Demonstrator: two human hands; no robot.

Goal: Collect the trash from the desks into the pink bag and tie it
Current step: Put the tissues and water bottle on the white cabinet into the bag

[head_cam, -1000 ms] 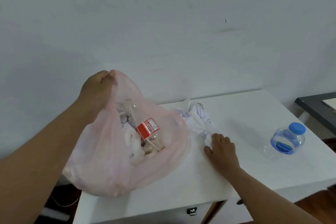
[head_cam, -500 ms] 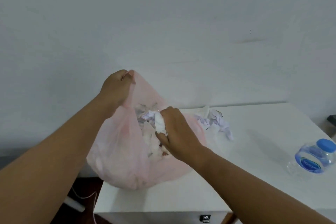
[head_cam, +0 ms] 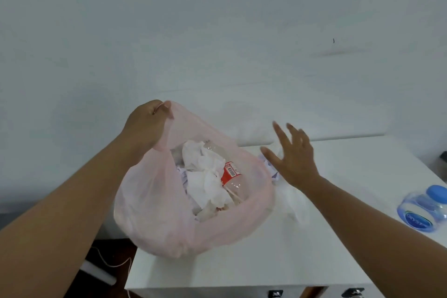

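White bench (head_cam: 338, 237) against a plain wall is carrying the pink bag (head_cam: 150, 201), its rim gripped by the left hand (head_cam: 147, 123). Right hand (head_cam: 295, 159), fingers (head_cam: 280, 136) now spread and empty, is swinging back from dropping a tissue (head_cam: 205, 181) inside toward remaining crumpled paper (head_cam: 290, 201).

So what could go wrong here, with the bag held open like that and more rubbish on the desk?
The pink bag bulges past the left edge of the desk, and only the left hand grips its rim; a slip could spill its contents. The open right hand hovers over crumpled paper beside the bag; a hasty grab might scatter it. The blue-capped water bottle near the right edge could get knocked off.
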